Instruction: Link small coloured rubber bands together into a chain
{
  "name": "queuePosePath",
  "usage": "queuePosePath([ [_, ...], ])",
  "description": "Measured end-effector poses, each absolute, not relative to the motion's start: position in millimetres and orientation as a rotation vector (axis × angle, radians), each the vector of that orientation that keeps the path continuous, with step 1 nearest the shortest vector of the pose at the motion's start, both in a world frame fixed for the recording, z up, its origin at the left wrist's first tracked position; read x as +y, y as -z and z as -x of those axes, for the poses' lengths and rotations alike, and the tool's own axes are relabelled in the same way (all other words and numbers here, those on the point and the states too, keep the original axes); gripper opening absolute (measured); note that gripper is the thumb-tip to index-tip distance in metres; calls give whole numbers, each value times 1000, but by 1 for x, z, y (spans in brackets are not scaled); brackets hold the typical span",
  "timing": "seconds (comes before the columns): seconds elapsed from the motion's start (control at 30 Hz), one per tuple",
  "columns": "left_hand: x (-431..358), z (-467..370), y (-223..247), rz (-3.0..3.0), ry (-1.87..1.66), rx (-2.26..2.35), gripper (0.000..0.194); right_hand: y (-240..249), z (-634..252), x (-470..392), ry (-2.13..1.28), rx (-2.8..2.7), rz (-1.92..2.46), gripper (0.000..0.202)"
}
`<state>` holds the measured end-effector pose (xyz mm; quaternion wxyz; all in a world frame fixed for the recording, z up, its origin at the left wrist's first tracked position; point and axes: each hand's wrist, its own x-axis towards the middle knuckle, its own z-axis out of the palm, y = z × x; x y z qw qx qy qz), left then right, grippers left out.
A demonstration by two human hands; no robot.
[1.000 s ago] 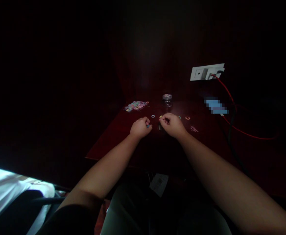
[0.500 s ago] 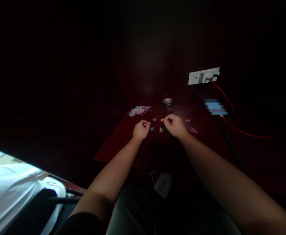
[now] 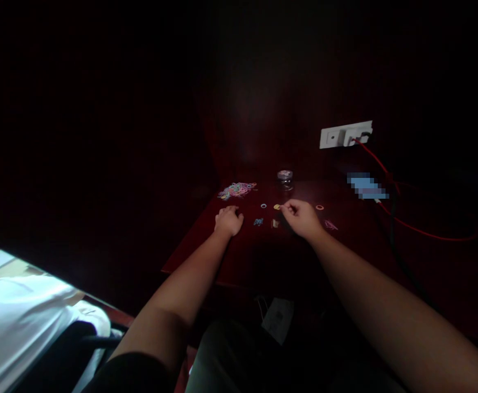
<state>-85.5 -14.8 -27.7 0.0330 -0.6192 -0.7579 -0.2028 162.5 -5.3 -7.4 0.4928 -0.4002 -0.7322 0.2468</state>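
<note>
My right hand (image 3: 302, 218) is closed in a pinch, its fingertips at a small yellow elastic band (image 3: 276, 207) on the dark red table. My left hand (image 3: 228, 221) rests palm down with its fingers stretched out, just in front of a heap of coloured elastic bands (image 3: 238, 190). A pale ring-shaped band (image 3: 263, 206) lies between the hands, and an orange one (image 3: 320, 207) lies right of my right hand. Nearer to me are small bunches of blue bands (image 3: 258, 222), yellowish bands (image 3: 275, 224) and pink bands (image 3: 331, 224).
A small clear jar (image 3: 285, 179) with a lid stands behind the bands. At the right lie a blurred-out phone-like thing (image 3: 367, 186) and a red cable (image 3: 423, 229) from the wall socket (image 3: 345, 135). A white mask (image 3: 279, 319) hangs below the table edge. Someone in white clothing (image 3: 22, 322) is at left.
My left hand has moved away from the blue bunch to the left, and its fingers have opened out. The right hand stays at the yellow band. The whole view has shifted slightly.
</note>
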Motion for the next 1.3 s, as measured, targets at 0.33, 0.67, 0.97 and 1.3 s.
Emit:
queuePosePath([
  [0.33,31,84,25,1959,474,-2297,55,4,-161,-10,-644,-1813,986,27],
  [0.67,57,87,27,1947,463,-2247,62,6,-160,-7,-640,-1820,965,26],
  [0.97,44,81,18,2056,709,-2048,40,5,-160,-7,-603,-1825,969,25],
  [1.3,20,66,8,2125,1139,-1829,21,9,-156,-6,-635,-1808,934,25],
])
